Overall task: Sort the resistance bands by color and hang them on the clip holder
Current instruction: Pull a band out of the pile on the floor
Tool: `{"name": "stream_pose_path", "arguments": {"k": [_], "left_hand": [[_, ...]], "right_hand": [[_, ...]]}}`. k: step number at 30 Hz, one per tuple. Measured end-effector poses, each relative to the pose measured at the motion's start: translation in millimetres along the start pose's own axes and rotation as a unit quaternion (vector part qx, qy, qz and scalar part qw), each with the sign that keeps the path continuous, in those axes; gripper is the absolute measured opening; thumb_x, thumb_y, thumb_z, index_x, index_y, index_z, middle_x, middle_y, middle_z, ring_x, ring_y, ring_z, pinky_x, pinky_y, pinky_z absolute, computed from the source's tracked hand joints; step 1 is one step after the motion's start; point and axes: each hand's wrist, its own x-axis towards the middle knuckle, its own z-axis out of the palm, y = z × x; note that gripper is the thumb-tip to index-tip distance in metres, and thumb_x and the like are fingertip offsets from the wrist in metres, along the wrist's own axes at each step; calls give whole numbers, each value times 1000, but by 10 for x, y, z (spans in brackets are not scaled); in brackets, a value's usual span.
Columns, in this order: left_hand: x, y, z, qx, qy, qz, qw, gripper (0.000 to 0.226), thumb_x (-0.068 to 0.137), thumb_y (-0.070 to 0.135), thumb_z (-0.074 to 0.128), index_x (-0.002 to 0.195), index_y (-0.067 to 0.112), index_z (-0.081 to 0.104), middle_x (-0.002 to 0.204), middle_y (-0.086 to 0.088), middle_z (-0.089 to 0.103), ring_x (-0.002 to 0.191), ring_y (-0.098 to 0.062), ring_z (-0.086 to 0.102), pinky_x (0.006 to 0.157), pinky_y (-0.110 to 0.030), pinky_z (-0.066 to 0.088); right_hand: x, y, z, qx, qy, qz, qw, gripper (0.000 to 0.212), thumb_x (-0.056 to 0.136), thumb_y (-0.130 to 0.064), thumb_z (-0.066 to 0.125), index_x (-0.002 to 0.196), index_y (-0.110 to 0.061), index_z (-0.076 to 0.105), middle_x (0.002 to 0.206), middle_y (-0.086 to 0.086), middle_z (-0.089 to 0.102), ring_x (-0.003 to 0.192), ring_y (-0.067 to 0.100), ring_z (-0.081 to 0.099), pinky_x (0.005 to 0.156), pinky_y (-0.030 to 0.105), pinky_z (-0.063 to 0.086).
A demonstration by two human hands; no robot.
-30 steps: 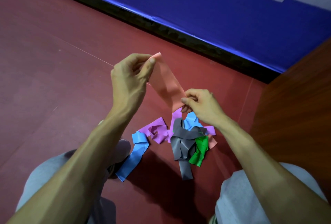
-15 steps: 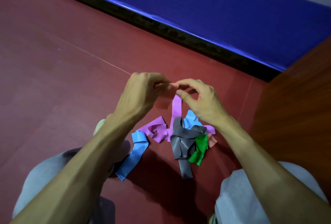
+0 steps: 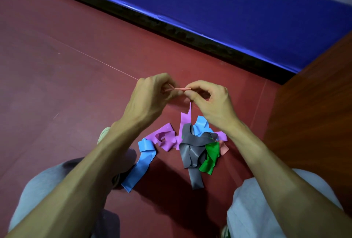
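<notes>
Our left hand (image 3: 152,97) and our right hand (image 3: 211,102) were close together with curled fingers. Each one pinched an end of the pink band (image 3: 178,89). The band was squeezed into a thin strip that ran from one hand to the other. We think this step was folding the band small, so it could go with its colour.

To do it well, we needed to pinch hard on both sides, because a stretchy band likes to pop open. We also needed to line up the edges to make a neat, flat fold.

Just below our hands, on the red floor (image 3: 66,85), lay a heap of other bands. The purple band (image 3: 165,139) sat under our left hand. The grey band (image 3: 192,150) lay in the middle, on top, with the green band (image 3: 210,156) touching its right side. A blue band (image 3: 142,161) reached out toward our left knee. A second pink band (image 3: 223,149) peeked out under our right wrist. It looked like the match, and we would need to pull it out gently.

Past our hands ran a blue mat (image 3: 228,9), and a wooden panel (image 3: 314,104) stood on the right. We could not see the clip holder.
</notes>
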Motion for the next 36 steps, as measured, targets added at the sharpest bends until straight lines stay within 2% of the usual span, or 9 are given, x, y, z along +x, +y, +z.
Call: {"name": "stream_pose_path", "arguments": {"k": [5,8,11,14,18,22,25,30,36], "left_hand": [[-54,64,-25,-154,-8,-31,987,41,80,31,73,116,15,59,66,7,57,58,0,50,58,-13,40],[-159,102,-64,-228,-51,-47,971,23,82,26,70,103,18,66,70,10,60,62,4,52,62,-13,43],[-322,160,-73,-275,-75,-56,957,7,86,24,66,87,17,67,78,10,67,73,-2,59,72,-23,50],[-445,344,-113,-320,-71,-60,943,13,96,18,53,103,7,56,93,3,65,84,-2,61,83,-29,52],[-532,789,-310,-316,-65,0,946,13,101,19,42,113,14,42,104,3,57,84,7,57,77,-15,47],[-588,1232,-558,-284,-67,57,955,5,101,20,41,100,25,42,87,4,50,69,2,47,67,-18,42],[-697,1596,-720,-271,-75,83,956,9,102,23,39,110,19,39,90,8,52,71,7,51,68,-15,42],[-885,2129,-931,-254,-91,83,959,10,101,25,44,103,16,43,81,7,55,72,-9,51,67,-27,41],[-1059,2845,-1225,-349,-85,62,931,9,94,15,58,99,8,60,79,-3,65,63,-9,59,57,-21,49]], "right_hand": [[-59,-55,-37,-11,48,-33,998,13,85,-13,66,86,-26,68,83,-12,65,75,4,61,67,15,45],[-142,-165,-75,44,89,2,995,16,85,-5,66,84,-20,67,76,-16,65,69,-7,59,68,9,44],[-198,-392,-150,72,116,1,991,22,84,-5,66,83,-27,68,77,-17,67,71,-4,62,70,17,50],[-235,-733,-276,59,87,-18,994,19,85,-8,64,86,-26,69,83,-15,69,77,0,63,75,25,53],[-289,-1313,-559,66,92,-37,993,12,88,-3,63,92,-12,70,81,-5,69,73,5,64,69,27,57],[-411,-1922,-907,74,147,-44,985,9,89,-6,64,89,-13,70,81,-4,70,73,5,64,71,34,58],[-556,-2313,-1142,97,147,-24,984,7,89,-10,65,90,-12,71,84,2,69,72,14,65,69,43,60],[-838,-2900,-1538,110,174,-39,978,9,91,-6,62,96,-5,70,85,9,67,66,14,63,56,26,55],[-1143,-3366,-2138,138,199,-30,970,14,92,-3,58,87,-10,68,78,4,66,65,15,64,57,27,55]]}}
